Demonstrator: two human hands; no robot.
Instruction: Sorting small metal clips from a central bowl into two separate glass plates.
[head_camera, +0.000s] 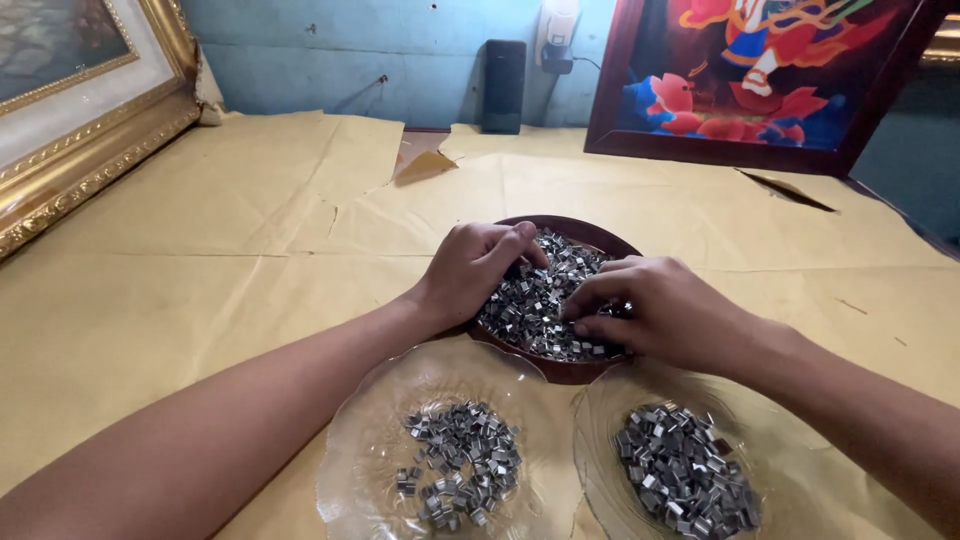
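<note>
A dark brown bowl (598, 236) sits mid-table, heaped with several small silver metal clips (545, 295). My left hand (470, 268) rests on the bowl's left side, fingers curled into the clips. On the right side, my right hand (655, 312) has its fingertips pinched down among the clips. Whether either hand holds a clip is hidden by the fingers. Nearer to me stand two clear glass plates: the left plate (360, 440) and the right plate (600, 420), each carrying a smaller pile of the same clips.
Yellow-brown paper (220, 260) covers the table, torn in places. A gold-framed picture (90, 130) leans at the far left. A dark-framed colourful painting (760, 80) leans at the back right. A black box (503, 85) stands against the blue wall.
</note>
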